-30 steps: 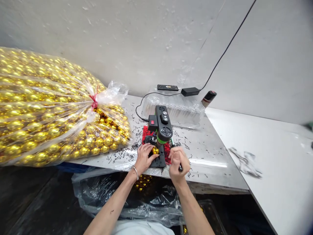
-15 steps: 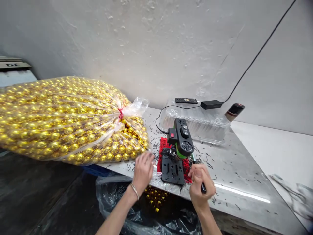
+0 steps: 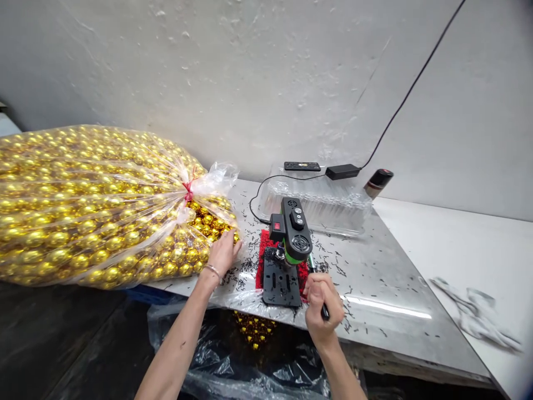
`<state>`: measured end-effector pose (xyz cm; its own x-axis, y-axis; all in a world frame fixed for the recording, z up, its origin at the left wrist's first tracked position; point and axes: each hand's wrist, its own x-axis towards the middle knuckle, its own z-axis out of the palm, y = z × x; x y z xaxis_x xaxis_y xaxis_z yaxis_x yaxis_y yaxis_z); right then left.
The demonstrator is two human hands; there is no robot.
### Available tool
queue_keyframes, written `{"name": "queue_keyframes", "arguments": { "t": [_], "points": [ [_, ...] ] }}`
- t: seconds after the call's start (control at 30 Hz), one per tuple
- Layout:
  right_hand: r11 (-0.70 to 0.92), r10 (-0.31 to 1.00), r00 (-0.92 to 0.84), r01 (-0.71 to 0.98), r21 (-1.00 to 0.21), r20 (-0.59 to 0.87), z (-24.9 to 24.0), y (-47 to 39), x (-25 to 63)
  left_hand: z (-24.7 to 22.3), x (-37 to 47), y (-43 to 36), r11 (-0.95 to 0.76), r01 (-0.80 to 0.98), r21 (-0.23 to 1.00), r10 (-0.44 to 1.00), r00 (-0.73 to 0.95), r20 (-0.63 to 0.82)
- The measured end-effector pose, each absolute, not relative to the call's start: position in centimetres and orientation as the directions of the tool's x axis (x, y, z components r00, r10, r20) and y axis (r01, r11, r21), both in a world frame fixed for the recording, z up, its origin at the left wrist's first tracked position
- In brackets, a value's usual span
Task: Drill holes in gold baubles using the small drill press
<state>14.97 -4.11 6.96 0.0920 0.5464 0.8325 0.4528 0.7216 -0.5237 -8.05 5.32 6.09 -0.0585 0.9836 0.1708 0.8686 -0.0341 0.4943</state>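
Note:
My right hand (image 3: pixel 323 304) is closed round the black-gripped lever (image 3: pixel 325 314) of a small black-and-green press machine (image 3: pixel 296 233). This machine stands on a black slotted base plate (image 3: pixel 281 283) over a red mat (image 3: pixel 265 239). At the near end of a big clear plastic bag (image 3: pixel 188 191), my left hand (image 3: pixel 224 253) reaches among shiny gold balls (image 3: pixel 206 219) beside the bag's red tie. Its thumb is apart from its fingers, but the fingertips are partly hidden. No ball shows in its grasp.
Small black scraps litter the metal tabletop (image 3: pixel 366 289). Behind the machine lie a clear plastic tray (image 3: pixel 320 205), a black power adapter (image 3: pixel 342 171) and a remote-like black strip (image 3: pixel 302 166). A spray can (image 3: pixel 378 180) leans nearby. Below the edge hangs a plastic-lined bin (image 3: pixel 200 355) containing gold pieces.
My left hand has moved up and left from beside the base plate to the gold balls in the bag. My right hand stays on the lever. The view has shifted right.

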Motion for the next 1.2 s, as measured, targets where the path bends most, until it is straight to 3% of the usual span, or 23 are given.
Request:
{"name": "queue_keyframes", "arguments": {
  "t": [0.07,0.13,0.23,0.33,0.5,0.6,0.67,0.77,0.83,1.0,1.2],
  "points": [
    [0.716,0.549,0.112,0.448,-0.535,0.828,6.8,-4.1,14.9,6.5,-8.8,3.9,-0.017,0.684,0.730,0.975,-0.149,0.162],
    [0.711,0.554,0.134,0.436,-0.551,0.822,6.5,-4.1,14.8,6.5,-9.0,2.5,-0.022,0.279,0.960,0.970,-0.226,0.089],
    [0.715,0.552,0.139,0.428,-0.553,0.822,6.3,-4.1,14.8,5.5,-7.7,0.7,0.008,-0.257,0.966,0.979,-0.196,-0.061],
    [0.721,0.544,0.129,0.433,-0.541,0.829,6.4,-4.0,14.8,3.4,-5.1,-0.1,0.100,-0.394,0.914,0.974,-0.146,-0.170],
    [0.702,0.563,0.123,0.452,-0.551,0.817,7.0,-4.2,14.8,0.4,-0.6,-0.2,0.183,-0.289,0.940,0.977,-0.056,-0.208],
    [0.693,0.568,0.126,0.460,-0.555,0.813,7.5,-4.2,14.7,-0.2,0.7,-0.2,0.080,-0.117,0.990,0.996,-0.024,-0.083],
    [0.696,0.564,0.132,0.455,-0.555,0.815,7.8,-4.2,14.7,-0.3,0.9,-0.3,-0.029,0.092,0.995,0.999,-0.014,0.030],
    [0.699,0.558,0.150,0.446,-0.560,0.816,8.3,-4.1,14.7,-0.4,0.8,-0.5,-0.199,0.390,0.899,0.979,0.029,0.204],
    [0.688,0.565,0.161,0.450,-0.570,0.809,8.4,-4.1,14.7,-0.6,0.7,-0.7,-0.285,0.490,0.824,0.954,0.062,0.293],
    [0.680,0.584,0.151,0.445,-0.583,0.797,8.0,-4.3,14.7,-1.2,1.0,-0.6,-0.391,0.579,0.716,0.905,0.100,0.413],
    [0.700,0.564,0.119,0.458,-0.549,0.817,5.6,-4.3,15.0,-2.0,1.3,-0.1,-0.360,0.563,0.744,0.919,0.075,0.387]
  ]
}}
